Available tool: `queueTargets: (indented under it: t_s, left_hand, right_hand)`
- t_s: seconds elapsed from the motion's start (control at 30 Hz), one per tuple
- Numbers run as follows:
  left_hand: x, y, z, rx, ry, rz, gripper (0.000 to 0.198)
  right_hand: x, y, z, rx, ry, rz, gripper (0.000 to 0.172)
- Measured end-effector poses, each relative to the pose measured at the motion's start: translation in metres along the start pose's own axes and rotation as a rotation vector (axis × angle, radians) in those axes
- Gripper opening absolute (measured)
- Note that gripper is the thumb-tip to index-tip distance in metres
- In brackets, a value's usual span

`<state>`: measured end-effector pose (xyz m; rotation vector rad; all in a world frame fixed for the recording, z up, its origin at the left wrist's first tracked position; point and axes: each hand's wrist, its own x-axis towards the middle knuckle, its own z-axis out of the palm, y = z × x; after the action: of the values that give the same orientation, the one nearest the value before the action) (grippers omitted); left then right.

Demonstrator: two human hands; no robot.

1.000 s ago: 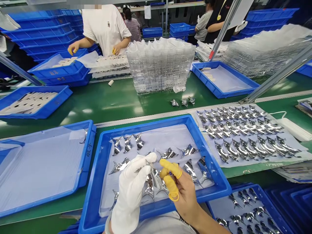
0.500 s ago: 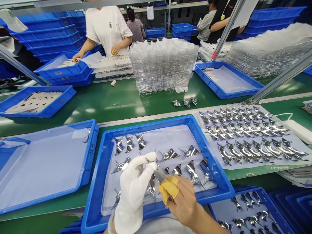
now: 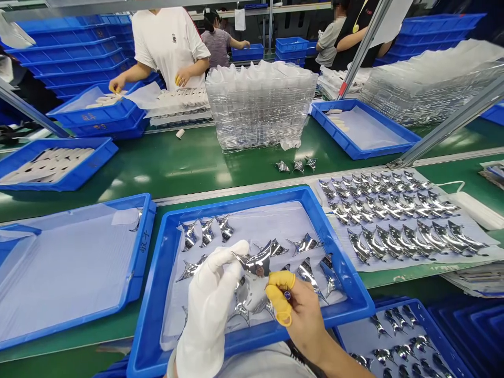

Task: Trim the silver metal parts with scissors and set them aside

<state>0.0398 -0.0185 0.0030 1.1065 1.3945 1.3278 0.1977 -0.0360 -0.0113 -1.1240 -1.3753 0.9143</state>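
Note:
My left hand (image 3: 212, 304), in a white glove, pinches the left end of a shiny chrome piece (image 3: 258, 260) with curved sides and pointed corners, holding it above a blue tray. Yellow finger covers are on the thumb and forefinger of my right hand (image 3: 295, 310), which is closed at the lower right of that piece. A thin pale-grey piece (image 3: 254, 295) shows at its fingertips; its kind is unclear. A small round blue end (image 3: 287, 295) peeks out between the fingers. Similar chrome pieces (image 3: 309, 275) lie spaced on the paper lining of the blue tray (image 3: 236, 203).
Rows of chrome pieces (image 3: 394, 205) lie on white paper at right. A paper-lined blue tray (image 3: 144, 262) stands at left; another tray (image 3: 433, 320) sits lower right. Beyond are clear stacked trays (image 3: 262, 110), a metal post (image 3: 444, 121) and a person in a white shirt (image 3: 169, 47).
The chrome piece has turned up so its broad shiny face shows. My right hand has shifted slightly right, and the pale piece now lies below the chrome piece.

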Motion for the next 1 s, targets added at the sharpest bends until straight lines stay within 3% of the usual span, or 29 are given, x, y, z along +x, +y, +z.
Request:
queueTargets:
  t_s: [0.1, 0.17, 0.3, 0.4, 0.5, 0.6, 0.8, 0.9, 1.0]
  left_hand:
    - [0.001, -0.005, 0.003, 0.091, -0.029, 0.012, 0.060]
    - [0.002, -0.007, 0.005, 0.122, -0.004, 0.004, 0.065]
    - [0.003, -0.005, 0.006, 0.055, 0.098, -0.066, 0.041]
    - [0.003, -0.003, 0.003, 0.001, 0.150, 0.060, 0.018]
    - [0.002, -0.002, 0.000, -0.040, 0.083, 0.235, 0.011]
    - [0.000, 0.002, 0.001, -0.022, 0.052, 0.368, 0.007]
    - [-0.006, 0.012, 0.005, 0.102, 0.002, 0.506, 0.010]
    - [-0.005, 0.017, 0.006, 0.080, -0.033, 0.527, 0.014]
    - [-0.002, 0.017, 0.007, 0.037, -0.039, 0.417, 0.014]
  right_hand:
    - [0.000, -0.001, -0.001, -0.017, -0.007, -0.010, 0.019]
    - [-0.001, -0.002, -0.002, -0.061, -0.017, -0.052, 0.018]
    - [-0.003, 0.002, -0.005, -0.201, -0.034, -0.301, 0.018]
    - [-0.004, 0.009, -0.008, -0.332, -0.047, -0.517, 0.023]
    - [-0.005, 0.016, -0.008, -0.380, -0.049, -0.598, 0.027]
    - [-0.004, 0.022, -0.007, -0.323, -0.011, -0.543, 0.026]
    - [-0.001, 0.026, -0.005, -0.167, -0.057, -0.273, 0.020]
    - [0.000, 0.023, -0.006, -0.087, -0.105, -0.144, 0.027]
    - [0.002, 0.016, -0.006, 0.055, -0.146, -0.028, 0.039]
